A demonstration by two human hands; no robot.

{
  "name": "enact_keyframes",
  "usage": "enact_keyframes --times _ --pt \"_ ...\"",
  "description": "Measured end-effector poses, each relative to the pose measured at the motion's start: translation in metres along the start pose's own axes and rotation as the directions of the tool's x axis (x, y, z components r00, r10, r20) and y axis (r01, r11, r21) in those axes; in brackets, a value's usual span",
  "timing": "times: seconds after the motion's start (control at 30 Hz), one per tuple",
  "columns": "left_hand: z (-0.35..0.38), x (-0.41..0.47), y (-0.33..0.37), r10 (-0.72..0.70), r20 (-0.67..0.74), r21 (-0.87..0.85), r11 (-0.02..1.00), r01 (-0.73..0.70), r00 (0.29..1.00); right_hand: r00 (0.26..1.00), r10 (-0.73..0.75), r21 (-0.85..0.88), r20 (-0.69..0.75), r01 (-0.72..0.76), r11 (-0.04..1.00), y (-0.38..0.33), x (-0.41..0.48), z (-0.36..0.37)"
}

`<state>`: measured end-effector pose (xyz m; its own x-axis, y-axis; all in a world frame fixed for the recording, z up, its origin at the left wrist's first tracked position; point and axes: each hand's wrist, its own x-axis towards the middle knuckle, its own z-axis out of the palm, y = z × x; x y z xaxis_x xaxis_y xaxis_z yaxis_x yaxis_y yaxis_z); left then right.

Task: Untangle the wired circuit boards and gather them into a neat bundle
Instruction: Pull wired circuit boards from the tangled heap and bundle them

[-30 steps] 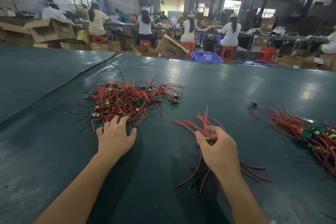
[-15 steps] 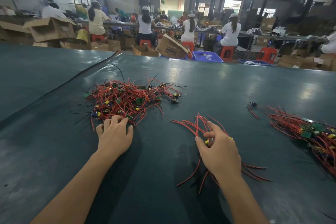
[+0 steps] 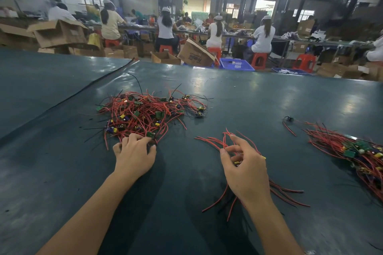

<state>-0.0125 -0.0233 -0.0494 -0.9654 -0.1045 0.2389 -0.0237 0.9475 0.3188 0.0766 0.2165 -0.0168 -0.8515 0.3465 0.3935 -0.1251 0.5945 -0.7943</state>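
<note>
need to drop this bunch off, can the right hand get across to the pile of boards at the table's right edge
Probably yes. Only bare table lies between the right hand and the right-edge pile. The hand grips a wire bundle, so it could set down, not grab more.

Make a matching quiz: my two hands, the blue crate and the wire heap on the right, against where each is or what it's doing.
Things: 1 left hand; 2 right hand; 3 blue crate; 4 wire heap.
States: A beyond the table's far edge; B holds a small bundle of wires; C lies untouched at the right; D fingers curled into the tangled pile.
Pairs: 1-D, 2-B, 3-A, 4-C.
</note>
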Motion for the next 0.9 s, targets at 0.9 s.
enact_keyframes --times 0.9 --pt "-0.006 -0.019 0.043 0.110 -0.260 -0.472 0.852 -0.225 0.959 0.996 -0.088 0.096 -0.011 0.089 0.991 0.007 0.000 0.009"
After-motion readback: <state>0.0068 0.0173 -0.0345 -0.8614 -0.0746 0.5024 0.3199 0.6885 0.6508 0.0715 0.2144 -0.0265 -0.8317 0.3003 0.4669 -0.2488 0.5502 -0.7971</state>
